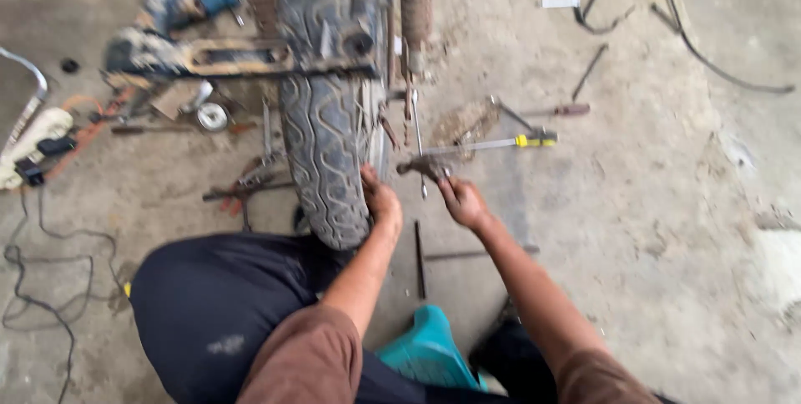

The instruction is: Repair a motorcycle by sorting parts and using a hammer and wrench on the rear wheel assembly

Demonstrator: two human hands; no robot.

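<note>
A motorcycle's rear tyre (321,120) with wavy tread stands upright in front of me, held in a dirty metal swing arm (242,58). My left hand (381,201) rests against the tyre's right side near the rim, fingers curled on the wheel. My right hand (461,201) grips a rusty hammer (421,168) by its handle, the head pointing left toward the wheel. I sit on a low teal stool (427,352) with my dark-trousered knee (209,304) at the left.
Tools lie scattered on the concrete floor: a yellow-handled bar (501,143), a brown-handled screwdriver (563,109), metal rods (420,258), pliers and wrenches (250,180) left of the tyre. Black cables (709,58) run at the far right and far left (42,287).
</note>
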